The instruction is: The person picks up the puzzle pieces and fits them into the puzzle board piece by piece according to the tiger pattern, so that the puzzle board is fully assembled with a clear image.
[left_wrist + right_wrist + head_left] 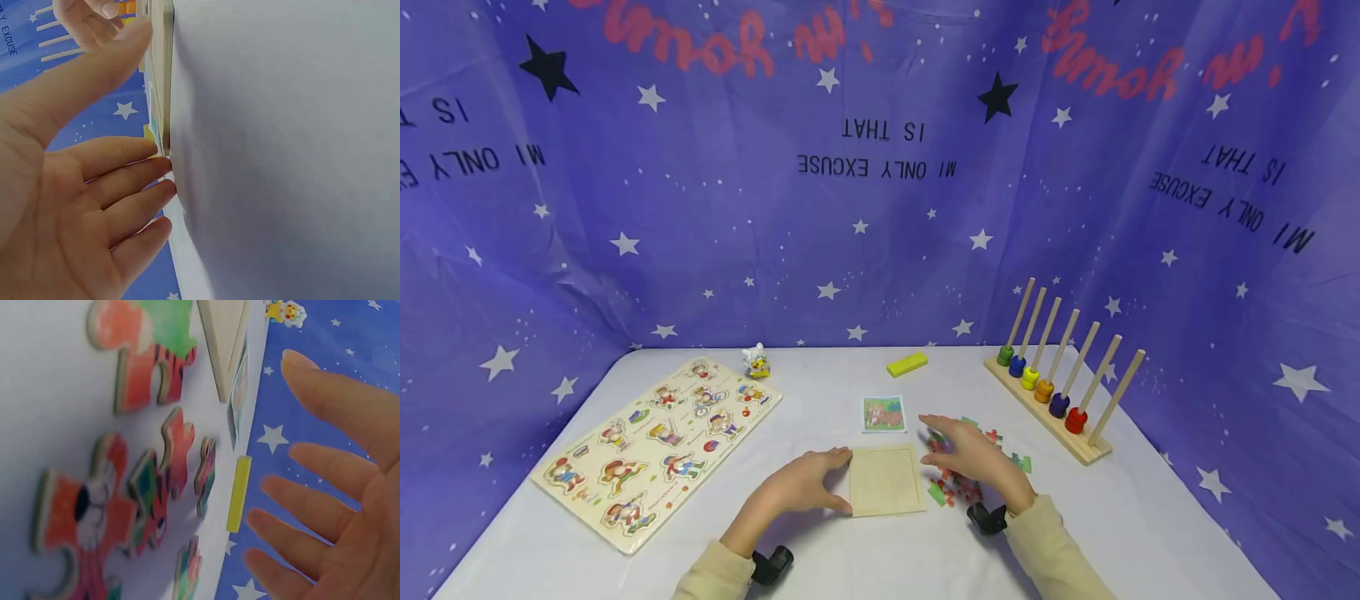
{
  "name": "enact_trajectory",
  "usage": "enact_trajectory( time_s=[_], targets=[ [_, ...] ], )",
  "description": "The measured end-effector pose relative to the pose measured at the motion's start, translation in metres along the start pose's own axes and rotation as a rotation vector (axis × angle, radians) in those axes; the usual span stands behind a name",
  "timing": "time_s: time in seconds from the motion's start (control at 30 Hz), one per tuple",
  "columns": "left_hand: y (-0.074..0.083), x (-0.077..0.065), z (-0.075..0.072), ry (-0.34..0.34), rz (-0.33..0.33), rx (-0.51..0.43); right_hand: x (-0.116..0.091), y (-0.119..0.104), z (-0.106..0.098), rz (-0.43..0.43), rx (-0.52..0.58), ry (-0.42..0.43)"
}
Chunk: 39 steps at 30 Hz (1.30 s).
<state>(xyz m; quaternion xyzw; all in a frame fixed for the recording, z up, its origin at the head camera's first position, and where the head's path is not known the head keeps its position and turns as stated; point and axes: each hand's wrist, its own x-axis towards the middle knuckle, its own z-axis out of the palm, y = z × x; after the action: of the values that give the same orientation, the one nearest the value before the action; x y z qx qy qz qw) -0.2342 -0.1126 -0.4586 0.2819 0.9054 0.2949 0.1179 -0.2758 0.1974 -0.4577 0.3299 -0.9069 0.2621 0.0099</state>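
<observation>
A shallow square wooden tray [886, 482] with a raised rim lies at the middle of the table. My left hand [801, 485] is at its left side, thumb and fingertips right at the edge. In the left wrist view the fingers [125, 200] are nearly straight beside the tray's side [166, 81]. My right hand [966, 454] hovers over a scattered pile of jigsaw pieces [937, 493], fingers spread and holding nothing. The right wrist view shows orange and green jigsaw pieces [90, 509] near that hand; in the head view it hides part of the pile.
Behind the tray lies a small picture card [883, 415], with a yellow block [907, 364] farther back. A wooden peg stand [1048, 410] with coloured beads stands at right. At left are a large picture puzzle board [643, 446] and a small figurine [757, 363]. Purple cloth hangs around the table.
</observation>
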Motion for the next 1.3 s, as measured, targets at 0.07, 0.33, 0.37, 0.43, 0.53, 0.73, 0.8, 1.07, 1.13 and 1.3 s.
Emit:
enact_trajectory(
  time_s=[0.07,0.33,0.37,0.43,0.53,0.73,0.8,1.07,1.13,1.3],
  targets=[
    [0.0,0.0,0.0,-0.001,0.006,0.001,0.001,0.002,0.001,0.016,0.032,-0.002],
    [0.003,0.001,0.002,-0.012,-0.023,-0.001,0.009,0.012,0.006,0.174,0.061,0.092],
    [0.003,0.002,0.003,-0.013,-0.031,0.007,0.011,0.013,0.005,0.196,0.058,0.093],
    [0.004,0.002,0.004,-0.013,-0.045,0.033,0.014,0.015,0.005,0.24,0.049,0.092],
    [0.008,0.003,0.004,-0.006,-0.059,0.075,0.017,0.015,0.005,0.293,0.024,0.077],
    [0.011,0.01,0.001,-0.008,-0.06,0.121,0.021,0.013,0.006,0.357,0.011,0.058],
    [0.008,0.012,-0.001,-0.012,-0.039,0.112,0.021,0.012,0.006,0.374,0.009,0.052],
    [-0.001,0.015,-0.005,-0.043,0.017,0.05,0.022,0.016,0.008,0.401,0.03,0.037],
    [-0.002,0.016,-0.005,-0.045,0.025,0.051,0.022,0.017,0.008,0.387,0.039,0.046],
    [-0.002,0.016,-0.004,-0.044,0.027,0.046,0.021,0.017,0.005,0.349,0.074,0.055]
  ],
)
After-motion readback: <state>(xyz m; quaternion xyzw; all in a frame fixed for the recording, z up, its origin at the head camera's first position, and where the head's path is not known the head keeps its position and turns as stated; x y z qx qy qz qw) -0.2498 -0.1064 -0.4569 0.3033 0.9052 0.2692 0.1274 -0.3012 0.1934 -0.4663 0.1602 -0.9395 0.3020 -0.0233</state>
